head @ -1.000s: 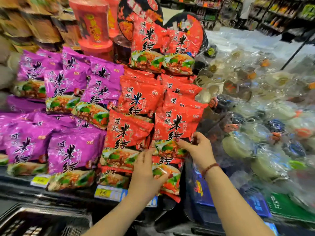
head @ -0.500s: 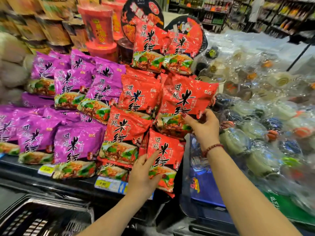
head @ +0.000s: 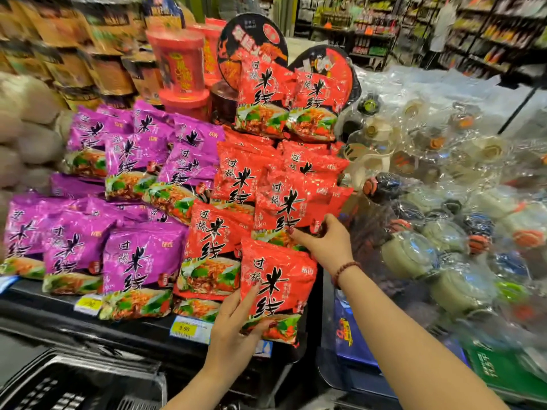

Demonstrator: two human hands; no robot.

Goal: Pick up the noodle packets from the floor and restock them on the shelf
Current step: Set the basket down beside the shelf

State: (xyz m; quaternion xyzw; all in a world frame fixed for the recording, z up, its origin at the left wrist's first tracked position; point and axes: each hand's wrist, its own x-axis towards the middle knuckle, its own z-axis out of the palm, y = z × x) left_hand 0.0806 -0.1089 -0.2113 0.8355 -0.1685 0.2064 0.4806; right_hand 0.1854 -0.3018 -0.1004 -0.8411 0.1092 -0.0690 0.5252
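Right hand point(head: 324, 245) lowered, left hand point(head: 233, 329) gripping packet point(head: 276, 287)

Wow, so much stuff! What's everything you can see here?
red noodle packets: many, red, stacked mid-shelf
purple noodle packets: many, purple, left of those
noodle tubs: several, red, behind the packets
round bowls: two, black-red, top back
price tags: two, yellow, shelf edge
wrapped kitchenware: many, clear plastic, right side
basket: one, black, bottom left
bracelet: one, dark red, right wrist
left hand: one, holds the front red packet
right hand: one, grips the upper red packet
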